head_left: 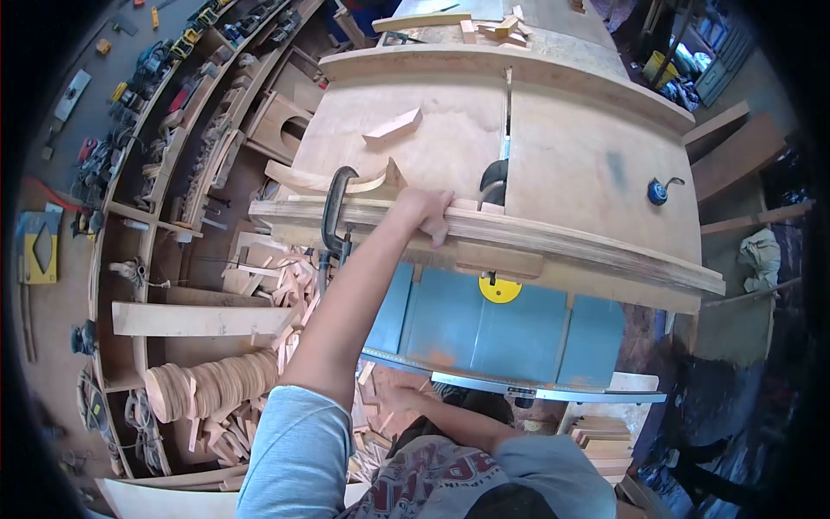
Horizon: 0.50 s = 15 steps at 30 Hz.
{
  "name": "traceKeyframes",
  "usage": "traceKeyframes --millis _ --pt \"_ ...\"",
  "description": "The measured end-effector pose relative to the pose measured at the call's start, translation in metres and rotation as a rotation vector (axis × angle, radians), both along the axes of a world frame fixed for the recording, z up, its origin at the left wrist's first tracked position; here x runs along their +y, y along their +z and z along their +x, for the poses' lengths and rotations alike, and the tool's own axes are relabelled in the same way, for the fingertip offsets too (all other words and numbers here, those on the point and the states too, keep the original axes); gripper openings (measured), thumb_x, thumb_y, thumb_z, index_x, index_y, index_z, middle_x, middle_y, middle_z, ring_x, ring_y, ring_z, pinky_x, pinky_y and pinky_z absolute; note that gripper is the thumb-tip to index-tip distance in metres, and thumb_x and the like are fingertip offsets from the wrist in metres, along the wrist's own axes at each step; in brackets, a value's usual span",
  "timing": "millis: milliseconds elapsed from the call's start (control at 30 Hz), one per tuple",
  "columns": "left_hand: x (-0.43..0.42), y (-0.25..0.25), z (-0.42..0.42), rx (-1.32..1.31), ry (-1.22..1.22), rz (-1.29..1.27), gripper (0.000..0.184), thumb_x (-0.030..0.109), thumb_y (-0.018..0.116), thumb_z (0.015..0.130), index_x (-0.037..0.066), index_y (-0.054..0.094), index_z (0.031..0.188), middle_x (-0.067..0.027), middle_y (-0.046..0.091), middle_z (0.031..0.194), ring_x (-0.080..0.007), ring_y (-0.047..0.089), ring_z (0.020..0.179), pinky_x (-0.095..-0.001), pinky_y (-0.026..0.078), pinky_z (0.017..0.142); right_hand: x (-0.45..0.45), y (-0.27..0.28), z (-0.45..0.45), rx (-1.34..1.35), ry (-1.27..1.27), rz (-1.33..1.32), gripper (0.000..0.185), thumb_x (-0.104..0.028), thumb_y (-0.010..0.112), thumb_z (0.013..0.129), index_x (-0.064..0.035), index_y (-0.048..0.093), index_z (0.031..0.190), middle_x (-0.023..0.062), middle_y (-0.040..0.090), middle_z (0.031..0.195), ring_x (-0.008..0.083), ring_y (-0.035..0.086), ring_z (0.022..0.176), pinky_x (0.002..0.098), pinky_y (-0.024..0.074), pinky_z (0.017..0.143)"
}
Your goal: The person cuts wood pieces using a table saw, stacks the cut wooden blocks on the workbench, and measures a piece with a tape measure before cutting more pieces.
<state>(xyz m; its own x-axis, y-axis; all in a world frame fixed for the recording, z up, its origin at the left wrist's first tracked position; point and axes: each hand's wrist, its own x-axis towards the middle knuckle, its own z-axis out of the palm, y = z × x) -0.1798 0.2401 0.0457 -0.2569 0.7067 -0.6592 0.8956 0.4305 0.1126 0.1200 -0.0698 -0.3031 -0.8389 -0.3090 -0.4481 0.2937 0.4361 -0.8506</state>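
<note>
My left hand (424,212) reaches forward and is wrapped over the near wooden rail (588,245) of a plywood sled (596,156), thumb on the near side. Left of this hand, a black C-clamp (333,212) sits on the rail beside a curved wooden piece (328,182). A dark disc-like part, perhaps a blade, shows in the sled's slot to the right. My right hand (399,400) is low in front of my body, above wood scraps; its fingers are blurred, and I cannot make out anything in it.
A loose wood block (393,127) and a blue tape measure (659,191) lie on the sled. Below it are a blue machine table (450,324) and a yellow insert (500,290). Shelves of tools and offcuts stand left; boards lean right.
</note>
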Motion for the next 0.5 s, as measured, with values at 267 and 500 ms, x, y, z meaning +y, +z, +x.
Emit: traceKeyframes --millis 267,500 --pt "-0.070 -0.058 0.019 0.266 -0.041 0.772 0.062 0.020 0.075 0.065 0.003 0.063 0.123 -0.0195 0.069 0.124 -0.0387 0.067 0.115 -0.0445 0.055 0.102 0.380 0.325 0.013 0.627 -1.012 0.508 0.026 -0.019 0.065 0.102 -0.0021 0.073 0.119 0.0209 0.074 0.124 0.0371 0.069 0.116 0.0452 0.0528 0.103" --pt "-0.073 -0.048 0.056 0.274 0.235 0.658 0.063 0.034 0.074 0.066 0.004 0.066 0.120 -0.0200 0.069 0.118 -0.0378 0.066 0.117 -0.0470 0.051 0.107 0.473 0.321 0.033 0.318 -0.856 1.022 0.047 -0.044 0.053 0.104 -0.0051 0.079 0.109 0.0261 0.075 0.112 0.0437 0.070 0.109 0.0544 0.0517 0.098"
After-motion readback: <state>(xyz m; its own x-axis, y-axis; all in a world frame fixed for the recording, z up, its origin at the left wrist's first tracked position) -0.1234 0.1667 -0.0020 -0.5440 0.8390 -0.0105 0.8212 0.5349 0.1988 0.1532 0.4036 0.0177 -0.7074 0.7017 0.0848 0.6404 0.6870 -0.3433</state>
